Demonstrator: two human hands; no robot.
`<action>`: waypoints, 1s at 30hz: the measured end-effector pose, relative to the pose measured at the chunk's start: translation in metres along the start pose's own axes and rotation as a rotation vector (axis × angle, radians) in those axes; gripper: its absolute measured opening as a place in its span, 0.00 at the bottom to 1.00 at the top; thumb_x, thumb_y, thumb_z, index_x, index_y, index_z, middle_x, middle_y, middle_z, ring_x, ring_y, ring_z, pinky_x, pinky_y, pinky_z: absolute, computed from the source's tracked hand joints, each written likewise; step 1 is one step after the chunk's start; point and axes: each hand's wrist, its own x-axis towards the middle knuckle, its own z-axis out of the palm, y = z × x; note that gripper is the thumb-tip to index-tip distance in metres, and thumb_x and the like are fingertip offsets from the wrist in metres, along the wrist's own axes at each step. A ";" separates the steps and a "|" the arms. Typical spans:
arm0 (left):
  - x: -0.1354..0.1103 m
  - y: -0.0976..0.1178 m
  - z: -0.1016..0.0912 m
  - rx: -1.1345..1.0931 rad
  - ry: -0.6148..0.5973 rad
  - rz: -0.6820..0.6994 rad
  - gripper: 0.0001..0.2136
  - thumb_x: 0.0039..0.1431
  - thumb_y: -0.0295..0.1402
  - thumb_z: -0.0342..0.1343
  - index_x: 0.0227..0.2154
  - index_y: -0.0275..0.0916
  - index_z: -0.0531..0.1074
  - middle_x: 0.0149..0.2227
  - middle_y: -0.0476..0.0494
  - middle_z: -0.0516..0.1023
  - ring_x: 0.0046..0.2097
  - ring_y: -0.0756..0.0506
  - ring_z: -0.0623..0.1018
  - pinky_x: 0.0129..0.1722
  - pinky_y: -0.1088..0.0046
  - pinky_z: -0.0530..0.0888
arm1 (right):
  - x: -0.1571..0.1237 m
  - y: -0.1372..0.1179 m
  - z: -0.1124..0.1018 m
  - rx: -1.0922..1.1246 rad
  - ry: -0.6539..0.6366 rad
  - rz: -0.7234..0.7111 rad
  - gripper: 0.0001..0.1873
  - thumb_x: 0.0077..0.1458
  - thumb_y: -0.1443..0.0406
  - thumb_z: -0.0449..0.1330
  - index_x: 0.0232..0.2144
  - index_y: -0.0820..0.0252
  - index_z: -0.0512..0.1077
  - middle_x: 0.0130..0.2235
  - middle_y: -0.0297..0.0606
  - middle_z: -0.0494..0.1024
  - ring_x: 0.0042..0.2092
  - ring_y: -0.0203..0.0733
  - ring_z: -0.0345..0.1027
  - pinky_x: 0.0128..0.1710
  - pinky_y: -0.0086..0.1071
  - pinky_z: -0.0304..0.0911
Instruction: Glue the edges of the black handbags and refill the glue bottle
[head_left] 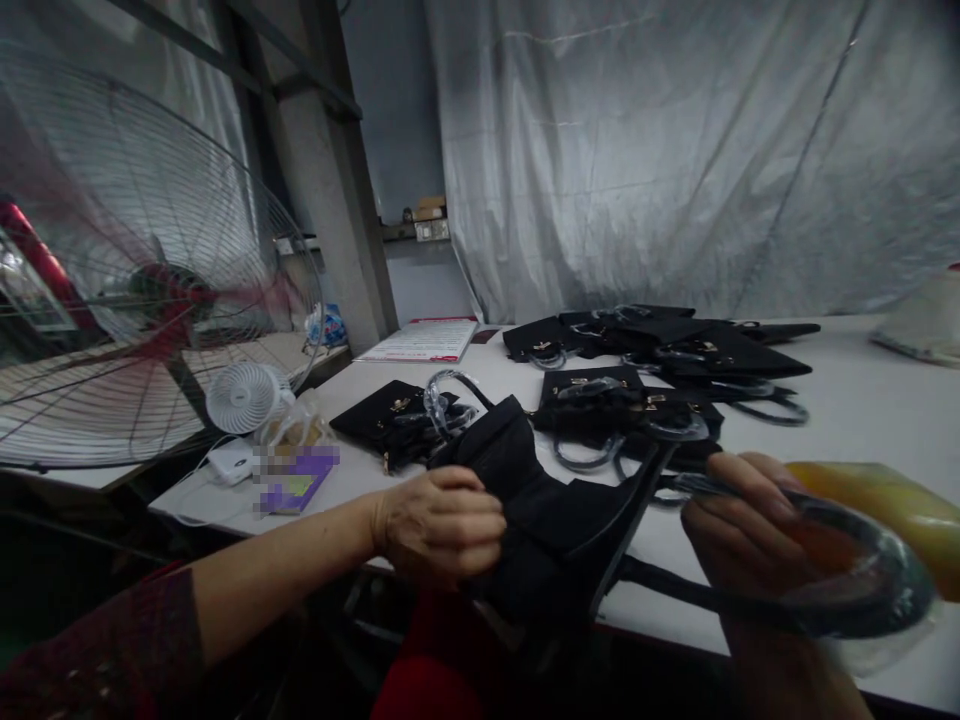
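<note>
A: How many bags do you count?

B: One black handbag [547, 510] in the hands, at the near edge of the white table [862, 410]. One more bag [390, 415] lies flat just beyond it on the left. Further back there is a heap of black bags [660, 365]; they overlap too much to count exactly, but there are several.

A: And the hands?

B: The left hand [442, 525] is closed in a fist on the soft, matte, cloth-like body of the handbag. The right hand [750, 530] is curled around the bag's curved handle [862, 590], which is wrapped in glossy clear film; the picture is blurred there.

A: Fans?

B: Two. A large fan [142, 290] with a round wire cage and red blades on the far left, and a small white desk fan [244, 397] below it.

A: Anything else about?

B: A white charger block [232, 462] and a purple pack [296, 485] at the table's left corner, a red-edged printed sheet [424, 340] further back, and wrinkled silvery sheeting [675, 150] hanging behind. A blurred yellow-orange thing [892, 510] sits just behind the right hand
</note>
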 end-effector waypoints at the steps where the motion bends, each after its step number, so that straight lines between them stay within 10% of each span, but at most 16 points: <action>1: 0.004 -0.003 -0.006 0.037 0.094 -0.074 0.14 0.49 0.29 0.57 0.38 0.49 0.78 0.47 0.43 0.83 0.54 0.38 0.79 0.59 0.56 0.71 | 0.002 0.000 -0.003 0.023 -0.027 0.014 0.15 0.52 0.78 0.58 0.26 0.54 0.60 0.24 0.21 0.59 0.10 0.20 0.43 0.05 0.17 0.38; 3: 0.020 -0.007 -0.020 0.118 0.152 -0.103 0.17 0.50 0.29 0.55 0.44 0.44 0.76 0.52 0.37 0.80 0.58 0.36 0.76 0.62 0.51 0.67 | 0.007 0.001 -0.006 0.054 -0.069 0.038 0.14 0.53 0.77 0.58 0.26 0.54 0.60 0.24 0.21 0.59 0.10 0.21 0.44 0.05 0.18 0.42; 8: 0.048 -0.011 -0.033 0.277 -0.349 -0.123 0.12 0.66 0.34 0.47 0.34 0.41 0.75 0.31 0.38 0.81 0.36 0.41 0.80 0.51 0.58 0.72 | 0.016 0.011 0.007 -0.046 -0.012 0.056 0.14 0.48 0.72 0.65 0.31 0.54 0.64 0.28 0.26 0.64 0.16 0.26 0.55 0.13 0.24 0.61; 15: 0.028 0.004 -0.031 0.330 -0.655 -0.401 0.20 0.72 0.37 0.38 0.32 0.41 0.74 0.28 0.41 0.81 0.29 0.41 0.79 0.27 0.67 0.64 | 0.039 0.035 0.014 -0.191 -0.016 0.057 0.18 0.44 0.65 0.68 0.34 0.58 0.64 0.32 0.29 0.68 0.21 0.25 0.56 0.21 0.23 0.66; 22: 0.040 0.005 -0.029 -0.308 -0.880 -0.533 0.11 0.67 0.29 0.46 0.36 0.40 0.75 0.31 0.48 0.83 0.29 0.47 0.80 0.30 0.75 0.71 | 0.066 0.057 -0.009 -0.088 -0.058 0.144 0.12 0.49 0.65 0.64 0.34 0.60 0.65 0.33 0.30 0.68 0.19 0.20 0.49 0.18 0.18 0.60; 30: 0.058 -0.021 0.044 -0.491 -0.584 -0.512 0.12 0.44 0.29 0.71 0.34 0.39 0.79 0.34 0.50 0.83 0.44 0.41 0.80 0.46 0.70 0.76 | 0.077 0.068 -0.022 -0.094 -0.078 0.233 0.11 0.52 0.62 0.60 0.37 0.63 0.69 0.35 0.34 0.70 0.20 0.22 0.48 0.15 0.18 0.56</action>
